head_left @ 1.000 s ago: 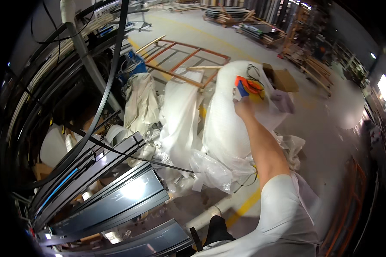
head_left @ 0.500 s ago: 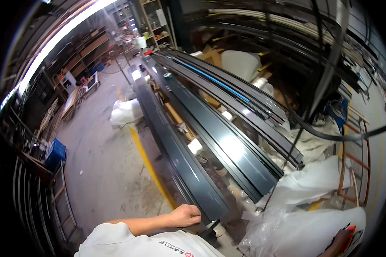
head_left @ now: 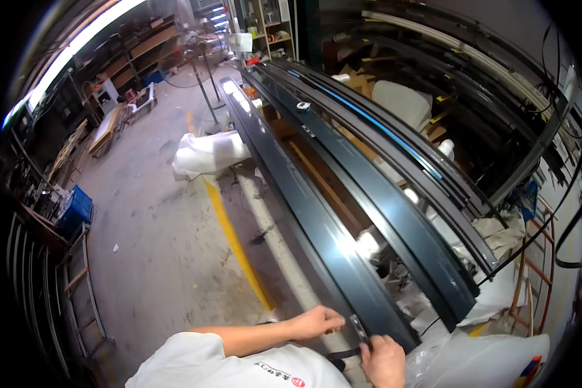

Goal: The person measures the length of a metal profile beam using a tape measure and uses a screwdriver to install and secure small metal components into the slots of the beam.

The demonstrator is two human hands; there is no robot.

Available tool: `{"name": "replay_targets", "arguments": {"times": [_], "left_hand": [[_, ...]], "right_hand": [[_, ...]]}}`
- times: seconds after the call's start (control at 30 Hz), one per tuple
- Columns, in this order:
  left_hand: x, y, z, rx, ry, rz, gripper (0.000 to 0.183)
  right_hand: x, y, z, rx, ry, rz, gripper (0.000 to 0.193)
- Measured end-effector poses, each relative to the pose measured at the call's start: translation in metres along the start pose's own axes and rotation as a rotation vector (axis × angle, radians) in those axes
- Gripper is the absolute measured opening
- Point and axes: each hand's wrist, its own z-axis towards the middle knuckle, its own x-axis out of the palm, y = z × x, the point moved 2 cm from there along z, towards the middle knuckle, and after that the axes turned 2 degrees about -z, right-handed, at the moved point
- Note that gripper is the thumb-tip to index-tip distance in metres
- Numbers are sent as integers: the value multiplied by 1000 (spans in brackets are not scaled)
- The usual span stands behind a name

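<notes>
A long dark grey metal profile (head_left: 304, 207) runs away from me, its near end in front of my hands. My left hand (head_left: 318, 322) is beside this profile's left edge, fingers curled together and nothing visible in them. Close to its fingertips, a small silver metal plate (head_left: 355, 321) sits at the profile's edge. My right hand (head_left: 385, 363) is at the near end, thumb and fingers closed around something small and dark, mostly hidden. A second dark profile (head_left: 394, 200) lies parallel on the right, with a small round teal and white object (head_left: 303, 107) on its far part.
More profiles, one with a blue strip (head_left: 368, 118), lie farther right. White wrapping (head_left: 485, 355) bulges at the lower right, with a red and blue item (head_left: 530, 370) on it. A yellow floor line (head_left: 236, 246) and a blue crate (head_left: 75, 210) are to the left.
My right hand has come from the white wrapping at the lower right to the near profile's end. My left hand has shifted right along it. The view has turned, moving the profiles in the picture.
</notes>
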Motion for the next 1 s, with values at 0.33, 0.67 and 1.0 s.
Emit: {"name": "replay_targets", "arguments": {"times": [0.33, 0.67, 1.0], "left_hand": [[-249, 1, -46, 58, -300, -542, 24], [-454, -29, 15, 161, -570, -528, 22], [-625, -77, 93, 92, -500, -398, 20]], "right_hand": [[49, 243, 174, -267, 6, -91, 20], [85, 347, 383, -335, 16, -41, 17], [99, 419, 546, -261, -29, -2, 7]]}}
